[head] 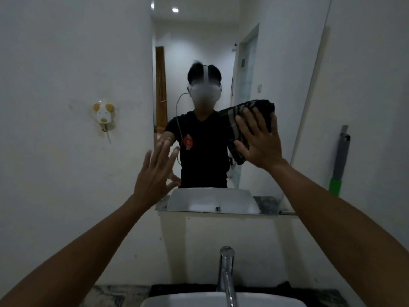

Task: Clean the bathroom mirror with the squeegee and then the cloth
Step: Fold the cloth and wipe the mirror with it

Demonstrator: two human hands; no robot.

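Observation:
The tall mirror [199, 41] hangs on the wall above the basin. My right hand [257, 140] presses a dark striped cloth [256, 109] flat against the glass at about chest height, fingers spread over it. My left hand [155, 171] is raised near the mirror's left edge, fingers apart, holding nothing. The squeegee [339, 160], grey with a green grip, leans upright against the wall to the right of the mirror.
A white basin [177, 301] with a chrome tap [225, 273] sits directly below, on a dark marbled counter [106, 295]. An animal-shaped wall hook [103, 116] is fixed on the left wall. The mirror reflects a person and a hallway.

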